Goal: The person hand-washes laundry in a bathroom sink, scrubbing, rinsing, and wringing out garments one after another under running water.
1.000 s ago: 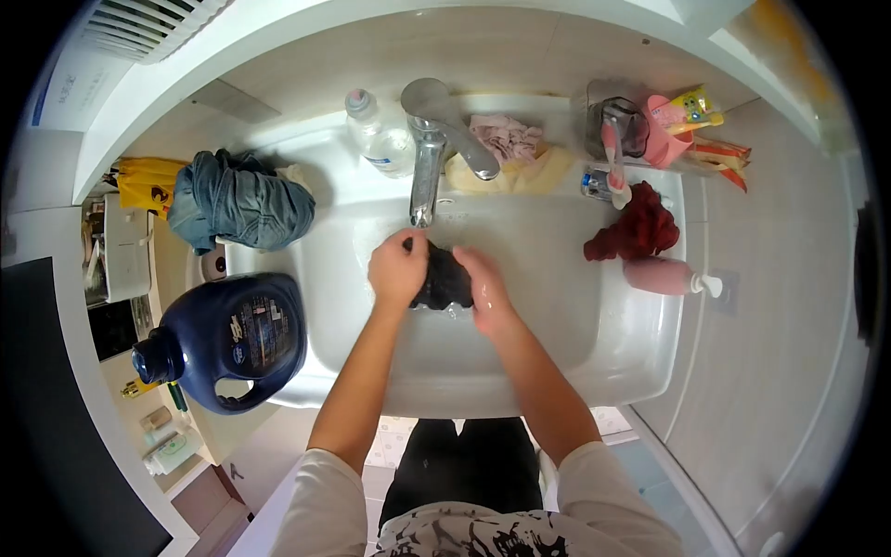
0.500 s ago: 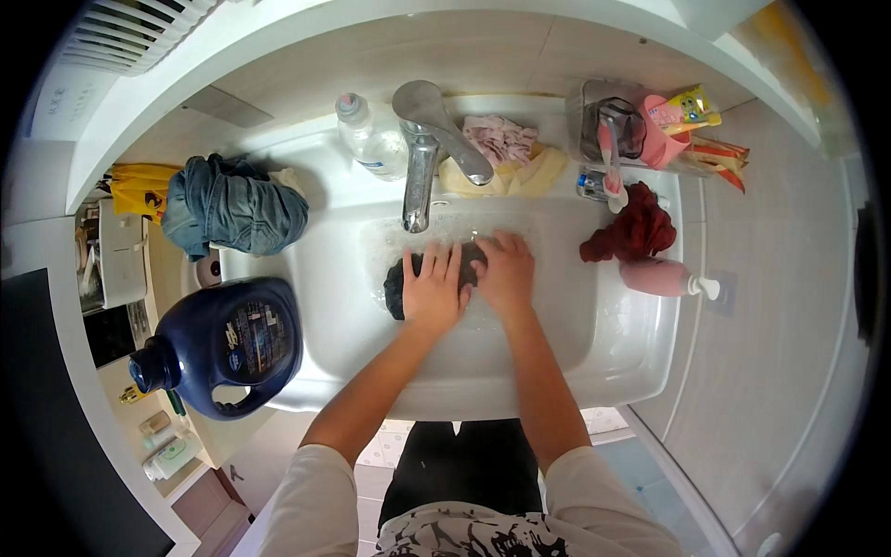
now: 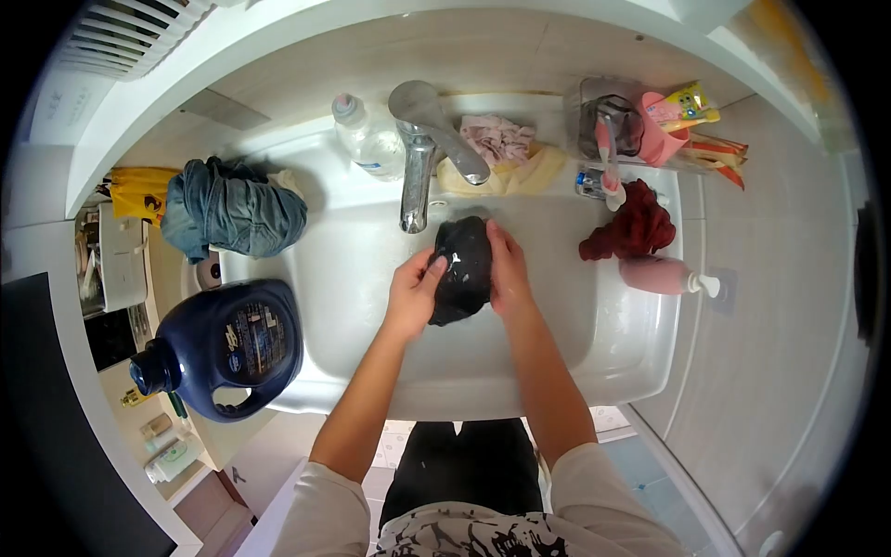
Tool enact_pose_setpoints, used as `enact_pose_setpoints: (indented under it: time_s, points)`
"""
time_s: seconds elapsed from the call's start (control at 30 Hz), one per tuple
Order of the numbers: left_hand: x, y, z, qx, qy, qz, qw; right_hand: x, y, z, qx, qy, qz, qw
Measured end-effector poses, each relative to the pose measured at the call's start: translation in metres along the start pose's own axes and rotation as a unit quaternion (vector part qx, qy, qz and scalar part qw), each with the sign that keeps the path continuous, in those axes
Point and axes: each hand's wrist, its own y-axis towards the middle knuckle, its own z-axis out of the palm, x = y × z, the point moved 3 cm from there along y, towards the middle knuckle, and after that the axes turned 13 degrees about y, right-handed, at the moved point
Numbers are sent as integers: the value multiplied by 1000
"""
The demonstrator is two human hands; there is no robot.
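A wet black cloth is held bunched between my two hands over the white sink basin, just below and right of the metal faucet. My left hand grips its left side, thumb on top. On the cloth's right side, my right hand holds the edge with fingers pressed together. Behind the faucet lie a pink cloth and a yellow cloth. A clear bottle stands left of the faucet.
Rolled jeans and a dark blue detergent jug are at the left. On the right are a dark red cloth, a pink pump bottle, a pink cup and a toothbrush.
Half a second ago both hands pressed the black cloth down in the basin's water. Now they have lifted it, gripping it from both sides, and it bulges upright between them.
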Motion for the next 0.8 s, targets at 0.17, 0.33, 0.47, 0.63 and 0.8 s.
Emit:
enact_pose_setpoints:
  time_s: [0.17, 0.33, 0.47, 0.63, 0.8]
  points:
    - [0, -16, 5, -68, -60, -1, 996, -1, -19, 15, 47, 116, 91, 988]
    - [-35, 3, 2, -224, 239, 25, 945, -15, -29, 26, 27, 159, 88, 983]
    - [-40, -23, 41, -218, 422, 299, 828, -23, -11, 2, 45, 177, 54, 982]
    - [-41, -8, 42, -210, 466, 294, 808, -28, -23, 10, 34, 95, 25, 995]
    - [-44, 6, 27, -223, 444, 216, 840, -20, -35, 30, 17, 24, 85, 996]
